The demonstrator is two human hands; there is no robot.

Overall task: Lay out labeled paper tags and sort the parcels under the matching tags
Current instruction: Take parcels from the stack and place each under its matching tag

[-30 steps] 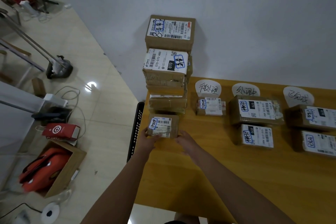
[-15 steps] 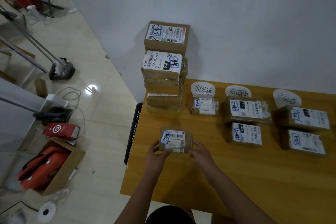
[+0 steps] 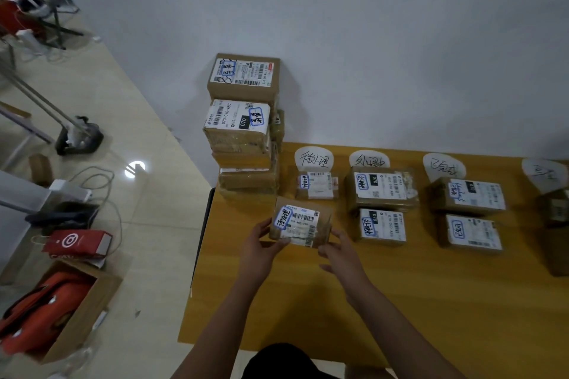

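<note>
I hold a small brown parcel (image 3: 301,221) with a white label and blue handwritten sticker between both hands, lifted over the wooden table (image 3: 400,301). My left hand (image 3: 261,243) grips its left end, my right hand (image 3: 338,251) its right end. It hovers just in front of a similar small parcel (image 3: 317,185) lying under the first paper tag (image 3: 313,159). Two parcels (image 3: 380,191) lie under the second tag (image 3: 369,160), two more (image 3: 468,195) under the third tag (image 3: 443,165). A fourth tag (image 3: 545,171) sits at the far right.
A tall stack of unsorted parcels (image 3: 244,129) stands at the table's back left corner against the wall. A box (image 3: 557,224) lies at the right edge. On the floor to the left are a carton with orange items (image 3: 55,311), a red bag (image 3: 77,244) and cables.
I picked the small parcel up from in front of the stack and carried it right, toward the spot below the first tag. The camera view shifted rightward.
</note>
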